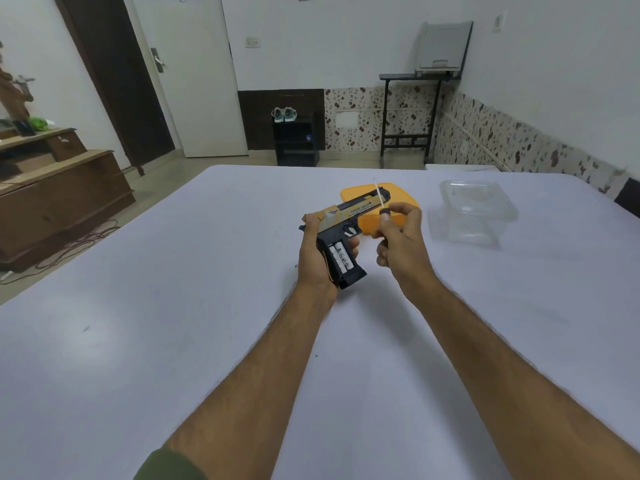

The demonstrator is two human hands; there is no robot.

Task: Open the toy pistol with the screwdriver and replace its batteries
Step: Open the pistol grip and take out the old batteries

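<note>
My left hand (pixel 313 252) holds the black and gold toy pistol (pixel 349 216) above the table, muzzle pointing away and to the right. The grip's side is open and two white batteries (pixel 340 257) sit in it side by side. My right hand (pixel 398 237) is just right of the pistol and holds a small screwdriver (pixel 382 204) by its dark handle, with the thin shaft pointing up and away. The screwdriver tip is apart from the pistol.
An orange lid (pixel 405 216) lies on the white table (pixel 173 306) behind the pistol. A clear plastic container (pixel 474 209) stands to the right of it. A wooden cabinet is off the table's left side.
</note>
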